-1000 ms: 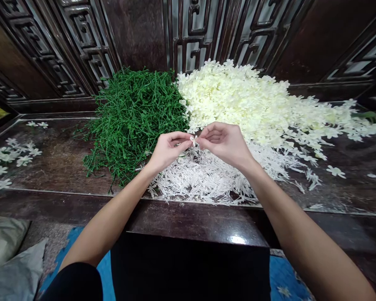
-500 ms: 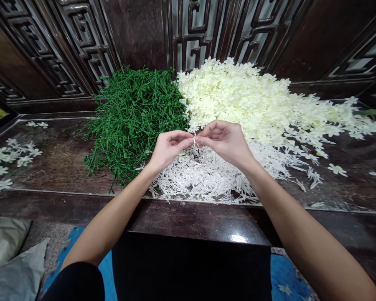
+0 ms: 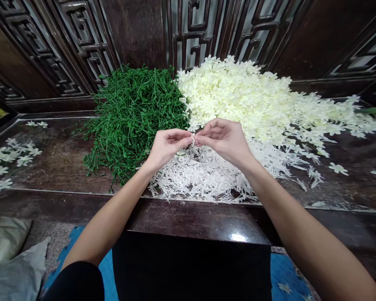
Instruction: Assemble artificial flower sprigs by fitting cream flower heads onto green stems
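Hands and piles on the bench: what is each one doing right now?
Left hand: fingertips pinched on a tiny white piece.
Right hand: fingertips pinched on the same piece, meeting the left.
White piece: held between both hands, above the bench.
Green stems: heaped, untouched.
Cream flowers: heaped, spilling right.
White sprigs: spread flat under the hands.
Loose flowers: scattered at left.
Bench: dark wood.

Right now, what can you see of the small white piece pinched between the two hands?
The small white piece is tiny, pale and plastic-looking, mostly hidden. The left hand and right hand pinch it between fingertips, in the air above the heap of white spiky parts. Its exact shape cannot be told.
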A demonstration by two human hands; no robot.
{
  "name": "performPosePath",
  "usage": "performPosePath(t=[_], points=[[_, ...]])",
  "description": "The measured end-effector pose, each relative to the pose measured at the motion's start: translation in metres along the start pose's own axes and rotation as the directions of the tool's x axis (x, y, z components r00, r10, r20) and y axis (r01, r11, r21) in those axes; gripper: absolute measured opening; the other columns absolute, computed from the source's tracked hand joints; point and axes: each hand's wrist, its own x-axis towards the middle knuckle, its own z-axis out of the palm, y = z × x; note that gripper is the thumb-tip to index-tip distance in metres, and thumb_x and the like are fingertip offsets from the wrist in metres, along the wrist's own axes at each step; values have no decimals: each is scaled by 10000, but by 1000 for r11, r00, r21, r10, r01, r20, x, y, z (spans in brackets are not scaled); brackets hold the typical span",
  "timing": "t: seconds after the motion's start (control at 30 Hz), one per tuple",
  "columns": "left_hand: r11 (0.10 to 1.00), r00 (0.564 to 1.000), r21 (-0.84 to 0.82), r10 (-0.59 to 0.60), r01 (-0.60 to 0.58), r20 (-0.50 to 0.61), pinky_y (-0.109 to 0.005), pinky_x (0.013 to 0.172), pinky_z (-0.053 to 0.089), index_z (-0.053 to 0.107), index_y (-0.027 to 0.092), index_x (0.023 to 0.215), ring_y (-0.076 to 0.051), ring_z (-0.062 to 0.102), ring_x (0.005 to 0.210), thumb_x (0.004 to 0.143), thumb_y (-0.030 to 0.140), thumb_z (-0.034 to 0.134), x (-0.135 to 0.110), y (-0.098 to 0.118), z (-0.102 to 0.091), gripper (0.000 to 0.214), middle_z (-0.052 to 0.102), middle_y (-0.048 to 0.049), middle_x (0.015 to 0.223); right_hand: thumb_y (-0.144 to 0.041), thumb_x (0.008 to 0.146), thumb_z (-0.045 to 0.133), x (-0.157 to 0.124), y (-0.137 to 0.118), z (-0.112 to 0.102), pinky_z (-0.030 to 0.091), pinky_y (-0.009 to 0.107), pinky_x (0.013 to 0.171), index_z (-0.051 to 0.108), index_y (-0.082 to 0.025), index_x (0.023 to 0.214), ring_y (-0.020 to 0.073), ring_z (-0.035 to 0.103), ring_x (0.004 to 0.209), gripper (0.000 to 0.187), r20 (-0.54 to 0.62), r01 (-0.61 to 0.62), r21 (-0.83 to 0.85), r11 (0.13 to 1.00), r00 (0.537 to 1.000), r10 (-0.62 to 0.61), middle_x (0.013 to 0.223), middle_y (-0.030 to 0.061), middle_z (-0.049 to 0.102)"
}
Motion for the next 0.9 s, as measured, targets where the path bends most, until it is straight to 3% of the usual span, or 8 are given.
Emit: performPosePath(t=[0.1,0.17,0.23,0.3,0.4,0.57,0.73,0.9], points=[[1000,999,22,19,-18,-31,-337,819,601,761,152,837,-158,717,785,694,266,822,0,3,0,192,773,-69,860,-447,644,877,0,-1,0,644,428,733,633,-202,764,210,718,696,367,-25,22,-6,1000,999,-22,776,55,724],[999,998,38,33,-31,-46,-326,801,605,756,156,836,-156,718,780,684,253,827,0,4,-1,194,771,-64,849,-470,697,838,1,-1,-2,641,427,741,674,-190,882,218,717,770,373,-20,45,-47,998,999,-46,948,91,732],[999,999,45,31,-30,-32,-314,766,609,747,158,847,-156,720,758,676,251,830,1,4,-2,211,767,-55,816,-466,707,831,2,-1,-3,633,447,802,691,-196,1091,247,707,924,490,59,51,-106,993,997,-45,1192,119,685],[998,1000,45,31,-31,2,-302,739,608,733,159,851,-153,722,740,676,246,827,1,3,-3,216,761,-46,791,-441,687,852,2,1,-3,598,485,910,682,-214,1213,275,676,1060,597,171,54,-148,988,985,-28,1286,116,656],[997,998,59,52,-53,30,-285,710,597,713,160,833,-144,715,718,686,252,823,2,3,-3,206,752,-39,783,-424,701,845,1,4,-1,581,503,938,775,-225,1055,259,714,981,413,201,65,-122,990,979,-40,1086,88,756],[992,997,103,74,-72,-11,-266,638,557,668,166,766,-129,674,664,652,359,859,3,1,-4,295,711,-27,730,-387,681,865,0,2,-1,643,437,771,813,-244,820,206,741,715,206,123,27,-81,996,992,-17,797,50,782],[985,995,140,97,-96,2,-261,642,536,642,179,761,-119,643,657,638,411,864,4,4,-5,344,686,-12,715,-405,697,851,1,-3,-4,651,408,729,804,-238,791,188,732,674,197,158,3,-91,996,987,11,749,42,772],[977,991,173,112,-124,77,-267,699,542,654,182,835,-125,649,715,707,357,813,4,9,-8,268,697,-27,801,-410,729,830,0,-3,-4,640,402,743,786,-215,828,183,727,707,223,205,-23,-84,996,978,39,797,53,761]])
